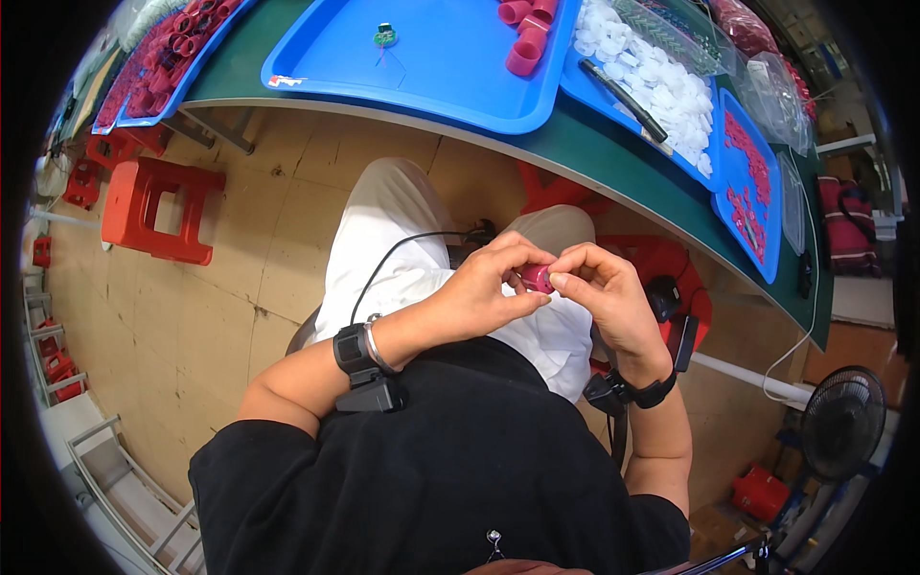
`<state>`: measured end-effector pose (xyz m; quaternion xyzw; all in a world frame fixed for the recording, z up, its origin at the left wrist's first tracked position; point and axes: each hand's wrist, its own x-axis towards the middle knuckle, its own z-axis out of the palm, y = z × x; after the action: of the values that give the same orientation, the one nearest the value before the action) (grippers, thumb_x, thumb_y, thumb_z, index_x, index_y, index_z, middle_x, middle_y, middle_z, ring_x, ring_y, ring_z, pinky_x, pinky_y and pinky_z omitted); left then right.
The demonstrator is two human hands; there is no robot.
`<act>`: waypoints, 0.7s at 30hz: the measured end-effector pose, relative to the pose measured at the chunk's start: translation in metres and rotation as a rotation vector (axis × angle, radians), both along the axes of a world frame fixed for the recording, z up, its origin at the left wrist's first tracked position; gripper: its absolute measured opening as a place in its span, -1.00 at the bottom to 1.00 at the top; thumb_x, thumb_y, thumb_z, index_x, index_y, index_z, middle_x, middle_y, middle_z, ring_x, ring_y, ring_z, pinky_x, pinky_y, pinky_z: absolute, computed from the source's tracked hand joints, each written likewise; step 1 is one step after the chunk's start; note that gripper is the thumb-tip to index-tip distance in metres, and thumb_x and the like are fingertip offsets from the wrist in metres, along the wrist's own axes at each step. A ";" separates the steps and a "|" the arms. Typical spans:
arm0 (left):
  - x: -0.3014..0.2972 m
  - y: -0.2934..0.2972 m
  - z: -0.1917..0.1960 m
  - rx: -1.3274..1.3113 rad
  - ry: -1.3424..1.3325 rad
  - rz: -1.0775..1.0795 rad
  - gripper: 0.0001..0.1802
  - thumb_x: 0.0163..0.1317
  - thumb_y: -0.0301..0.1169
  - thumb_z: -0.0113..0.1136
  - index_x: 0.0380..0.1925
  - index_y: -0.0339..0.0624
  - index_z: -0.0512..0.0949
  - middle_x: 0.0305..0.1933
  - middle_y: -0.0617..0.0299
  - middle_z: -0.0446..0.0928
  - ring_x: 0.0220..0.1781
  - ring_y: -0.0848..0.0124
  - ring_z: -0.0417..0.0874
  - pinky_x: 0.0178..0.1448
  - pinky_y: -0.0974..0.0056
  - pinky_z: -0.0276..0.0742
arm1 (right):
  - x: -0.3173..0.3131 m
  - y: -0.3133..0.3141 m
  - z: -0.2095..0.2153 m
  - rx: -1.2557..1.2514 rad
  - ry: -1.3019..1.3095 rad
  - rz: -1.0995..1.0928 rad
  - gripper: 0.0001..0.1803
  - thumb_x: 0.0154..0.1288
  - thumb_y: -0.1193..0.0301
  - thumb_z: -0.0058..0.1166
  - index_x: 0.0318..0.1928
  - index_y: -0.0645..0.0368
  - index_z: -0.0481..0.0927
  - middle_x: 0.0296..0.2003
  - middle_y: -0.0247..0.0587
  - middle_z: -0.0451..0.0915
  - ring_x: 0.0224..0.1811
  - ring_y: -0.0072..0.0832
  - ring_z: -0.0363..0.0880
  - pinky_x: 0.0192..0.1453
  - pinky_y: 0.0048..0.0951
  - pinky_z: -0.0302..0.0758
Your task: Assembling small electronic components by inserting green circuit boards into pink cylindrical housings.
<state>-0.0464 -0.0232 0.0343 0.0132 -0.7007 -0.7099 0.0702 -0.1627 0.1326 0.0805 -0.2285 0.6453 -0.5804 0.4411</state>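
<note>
Over my lap, both hands come together on one small dark-pink cylinder (pixel 536 278). My left hand (pixel 484 292) grips it from the left between thumb and fingers. From the right, the thumb and fingertips of my right hand (pixel 606 292) pinch its end; whether a smaller part sits there is hidden by the fingers. On the table ahead, a blue tray (pixel 422 105) holds several pink cylinders (pixel 526 50) at its right side. A small green circuit board (pixel 384 36) with thin wires lies by itself in that tray.
To the right stand a tray of white plastic pieces (pixel 661 96) with a black pen (pixel 623 101) across it, and a tray of small pink parts (pixel 747 206). More pink cylinders (pixel 172 62) fill a tray at far left. Red stool (pixel 158 211) and black fan (pixel 843 422) flank me.
</note>
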 end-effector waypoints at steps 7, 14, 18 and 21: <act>-0.001 -0.001 -0.001 0.024 -0.030 -0.011 -0.62 0.13 -0.55 0.31 -0.02 -0.29 0.53 -0.14 0.23 0.41 -0.10 0.49 0.52 -0.03 0.38 0.52 | 0.002 0.001 -0.009 -0.041 -0.004 0.001 -0.89 0.35 0.53 0.09 -0.17 0.32 0.54 -0.23 -0.30 0.56 -0.13 -0.63 0.52 0.01 -0.57 0.47; -0.001 -0.001 -0.009 0.200 -0.043 0.008 -0.63 0.12 -0.52 0.32 -0.04 -0.31 0.54 -0.15 0.25 0.39 -0.16 0.52 0.50 -0.07 0.40 0.49 | 0.013 -0.002 -0.023 -0.159 0.033 -0.088 -0.82 0.36 0.51 0.08 -0.08 0.30 0.46 -0.21 -0.29 0.55 -0.11 -0.62 0.52 0.01 -0.57 0.49; 0.000 -0.003 -0.007 0.195 -0.091 0.000 -0.63 0.15 -0.56 0.30 -0.01 -0.31 0.52 -0.11 0.27 0.37 -0.05 0.52 0.51 0.03 0.39 0.50 | 0.019 -0.006 -0.028 -0.230 -0.034 -0.161 -0.84 0.36 0.51 0.08 -0.11 0.28 0.45 -0.21 -0.28 0.54 -0.09 -0.61 0.52 0.03 -0.57 0.49; 0.001 -0.004 -0.003 0.106 -0.065 0.015 -0.62 0.14 -0.56 0.31 -0.01 -0.28 0.53 -0.12 0.27 0.38 -0.06 0.53 0.51 0.00 0.40 0.49 | 0.018 -0.003 -0.033 -0.192 -0.046 -0.177 -0.83 0.36 0.50 0.09 -0.11 0.28 0.43 -0.21 -0.27 0.54 -0.12 -0.61 0.54 0.01 -0.56 0.50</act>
<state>-0.0453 -0.0273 0.0312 0.0451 -0.6638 -0.7448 0.0521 -0.1444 0.1298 0.0479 -0.1983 0.5942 -0.6812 0.3788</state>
